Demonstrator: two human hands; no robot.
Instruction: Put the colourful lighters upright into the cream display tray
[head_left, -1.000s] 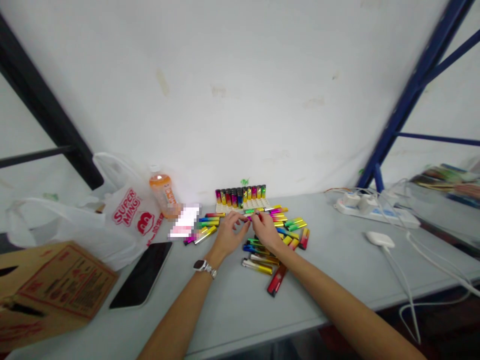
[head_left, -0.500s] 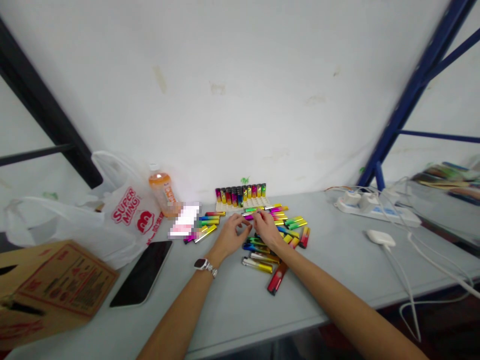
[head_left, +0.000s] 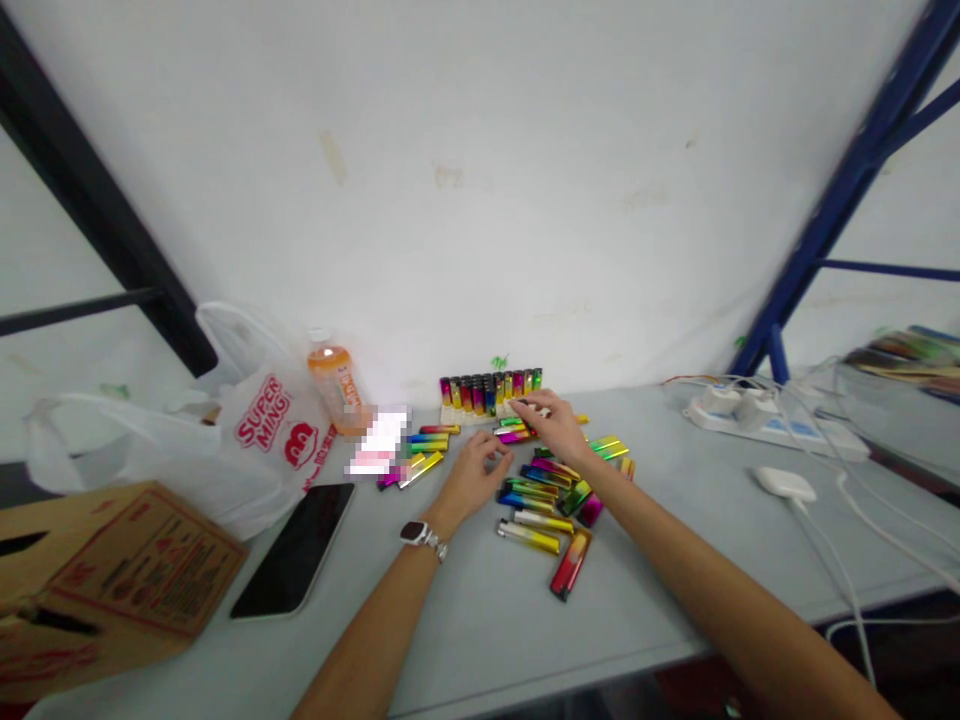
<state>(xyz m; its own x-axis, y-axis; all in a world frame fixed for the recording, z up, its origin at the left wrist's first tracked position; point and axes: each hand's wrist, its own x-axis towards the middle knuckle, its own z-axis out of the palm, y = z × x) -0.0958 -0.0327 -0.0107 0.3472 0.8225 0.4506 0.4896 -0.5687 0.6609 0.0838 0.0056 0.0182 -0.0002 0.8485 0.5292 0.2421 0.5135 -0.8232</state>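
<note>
Several colourful lighters stand upright in a pale holder near the wall. My right hand is at the holder's right front corner, fingers closed together; what they hold, if anything, is too small to make out. My left hand, wearing a watch on the wrist, hovers left of the loose lighters with fingers curved and apart, nothing between them. A red lighter lies nearest the table's front edge. More lighters lie left of the holder.
To the left are a cardboard box, a plastic bag, a black phone and an orange drink bottle. A white power strip, cables and a white charger lie on the right.
My right hand has moved away from my left hand, up and right to the holder's corner. My left hand stays beside the loose lighters. The view has shifted slightly.
</note>
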